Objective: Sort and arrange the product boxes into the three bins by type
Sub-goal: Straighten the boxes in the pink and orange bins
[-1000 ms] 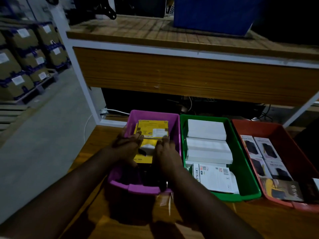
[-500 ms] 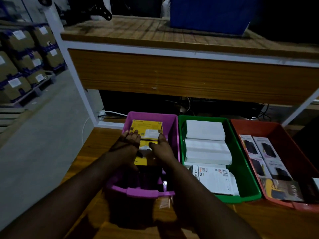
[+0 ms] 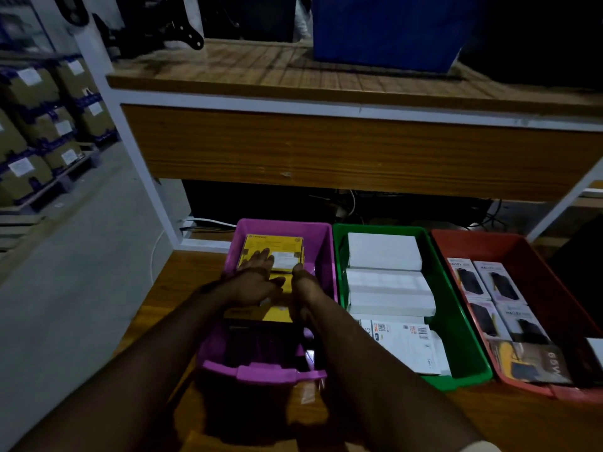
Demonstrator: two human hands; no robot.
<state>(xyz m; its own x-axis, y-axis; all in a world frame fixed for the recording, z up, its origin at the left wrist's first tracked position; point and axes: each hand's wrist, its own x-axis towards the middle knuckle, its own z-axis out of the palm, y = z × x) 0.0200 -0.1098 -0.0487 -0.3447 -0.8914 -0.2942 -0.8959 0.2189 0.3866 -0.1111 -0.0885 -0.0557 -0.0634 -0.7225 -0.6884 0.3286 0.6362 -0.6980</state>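
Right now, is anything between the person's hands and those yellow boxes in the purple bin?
Nothing visible. Both hands are already inside the purple bin: the left hand lies flat on the yellow boxes, and the right hand rests against their right side.

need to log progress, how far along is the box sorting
Mostly done: white boxes fill the green bin, dark-printed boxes the red bin. In hand: left hand and right hand press yellow boxes into the purple bin. No loose boxes are visible outside the bins.
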